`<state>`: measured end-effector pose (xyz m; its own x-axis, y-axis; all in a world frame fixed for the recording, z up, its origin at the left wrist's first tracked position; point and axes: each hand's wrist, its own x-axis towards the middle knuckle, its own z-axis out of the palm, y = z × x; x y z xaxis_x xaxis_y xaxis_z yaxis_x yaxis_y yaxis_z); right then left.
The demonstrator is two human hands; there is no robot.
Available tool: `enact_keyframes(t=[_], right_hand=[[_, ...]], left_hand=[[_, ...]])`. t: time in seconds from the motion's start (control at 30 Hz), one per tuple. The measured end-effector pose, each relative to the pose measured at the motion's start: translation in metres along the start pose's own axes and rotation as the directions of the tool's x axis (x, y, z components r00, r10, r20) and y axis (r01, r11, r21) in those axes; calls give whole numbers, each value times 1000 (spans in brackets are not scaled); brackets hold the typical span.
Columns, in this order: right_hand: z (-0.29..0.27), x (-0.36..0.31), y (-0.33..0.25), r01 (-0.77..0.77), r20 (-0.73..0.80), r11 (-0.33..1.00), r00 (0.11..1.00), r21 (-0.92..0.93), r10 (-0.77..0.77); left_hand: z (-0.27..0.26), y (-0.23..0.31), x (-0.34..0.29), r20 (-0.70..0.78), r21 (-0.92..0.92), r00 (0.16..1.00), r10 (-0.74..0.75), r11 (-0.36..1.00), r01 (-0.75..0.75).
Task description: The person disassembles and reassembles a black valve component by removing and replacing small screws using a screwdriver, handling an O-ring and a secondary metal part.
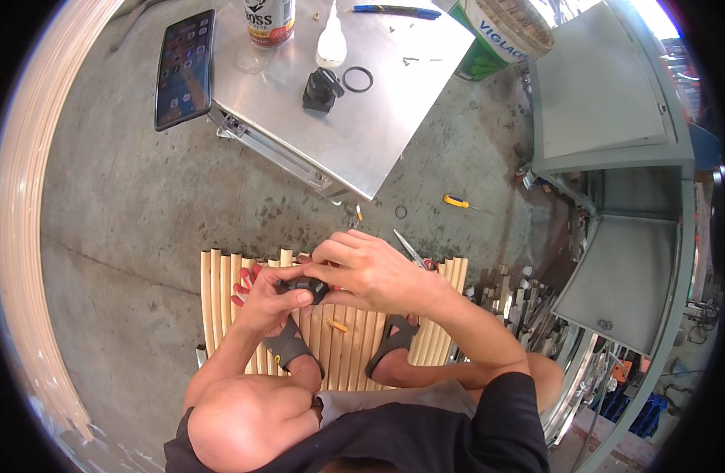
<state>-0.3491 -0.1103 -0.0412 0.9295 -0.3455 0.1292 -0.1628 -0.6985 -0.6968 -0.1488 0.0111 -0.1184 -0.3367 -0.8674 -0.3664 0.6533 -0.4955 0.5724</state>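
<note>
A dark phone [184, 71] lies at the left edge of a shiny table [355, 150]; a clear bottle [269, 22] stands near it; a blue pen [396, 12] lies farther right; a white and green bucket [482, 46] sits beside the table; a grey cabinet [603, 94] stands at right.

The grey concrete floor [118, 189] carries many small dark spots near the silver metal-topped table [378, 134], whose smooth surface reflects the light softly. At the right side there stands a grey metal cabinet [603, 87], of which one compartment [640, 189] is open, and a bright white glare [650, 14] appears at the upper right.
</note>
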Motion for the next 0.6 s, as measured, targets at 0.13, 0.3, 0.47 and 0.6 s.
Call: enact_keyframes(t=[0.13,0.3,0.47,0.6], right_hand=[[-31,5,-7,-99,-31,995,995,-30,98],[-118,18,25,-426,-544,904,748,44,379],[-179,24,91,-589,-710,808,572,-9,410],[-184,44,86,-567,-633,821,659,-63,406]], left_hand=[[-1,0,2,-43,38,994,102,994,-100],[-10,6,-1,-91,87,983,157,985,-149],[-21,-1,5,-83,101,975,205,975,-196],[-23,4,-5,-122,95,963,238,969,-228]])
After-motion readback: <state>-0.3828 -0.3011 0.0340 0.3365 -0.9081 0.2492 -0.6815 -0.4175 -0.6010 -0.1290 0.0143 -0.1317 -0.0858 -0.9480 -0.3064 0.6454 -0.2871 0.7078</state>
